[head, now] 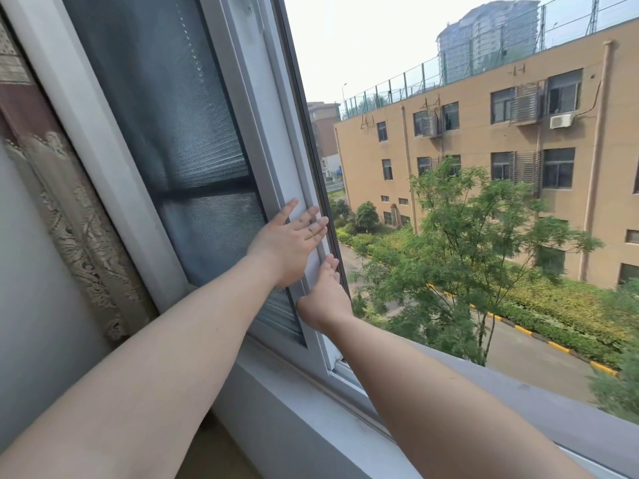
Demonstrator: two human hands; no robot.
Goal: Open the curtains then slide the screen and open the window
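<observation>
The window opening on the right is bare, with the street and trees seen directly through it. A white sliding window sash stands at the left of the opening, stacked over a grey mesh screen. My left hand lies flat on the sash's white vertical stile, fingers spread. My right hand sits just below it, fingers hooked round the stile's dark outer edge. The lace-trimmed curtain hangs bunched at the far left against the wall.
A white sill and bottom track run across under my forearms. Outside are a tan building, green trees and a road below. A grey wall lies left of the curtain.
</observation>
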